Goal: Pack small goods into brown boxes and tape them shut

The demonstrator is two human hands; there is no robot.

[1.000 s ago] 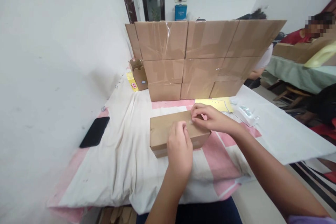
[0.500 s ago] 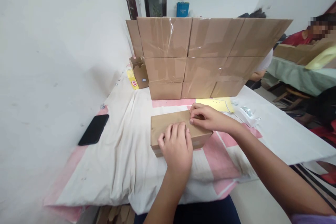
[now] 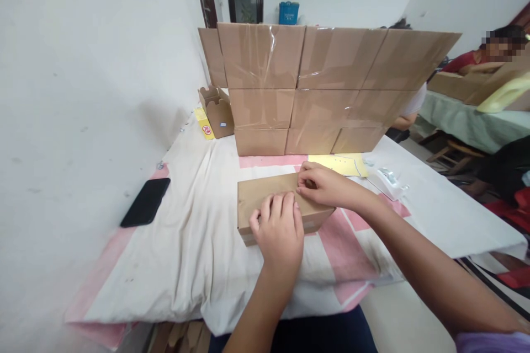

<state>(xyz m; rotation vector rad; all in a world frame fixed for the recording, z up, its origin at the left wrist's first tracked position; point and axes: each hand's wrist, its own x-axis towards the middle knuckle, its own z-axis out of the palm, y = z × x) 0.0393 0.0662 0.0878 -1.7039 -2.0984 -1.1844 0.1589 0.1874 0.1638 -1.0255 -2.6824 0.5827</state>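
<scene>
A closed brown cardboard box (image 3: 259, 193) lies on the cloth-covered table in front of me. My left hand (image 3: 279, 226) rests on the near part of its top, fingers stretched out and a little apart. At the far right part of the lid, my right hand (image 3: 321, 183) has thumb and fingers pinched together against the surface. Whatever may be between those fingertips is too small or hidden to make out.
A tall screen of taped cardboard (image 3: 323, 91) stands behind the box. Left lies a black phone (image 3: 146, 202); farther back are an open carton (image 3: 219, 116) and a yellow packet (image 3: 203, 123). Yellow paper (image 3: 342, 165) and a white tape dispenser (image 3: 387, 182) lie right. Other people sit beyond.
Both hands stay at nearly the same spots on the box. The view has shifted very slightly.
</scene>
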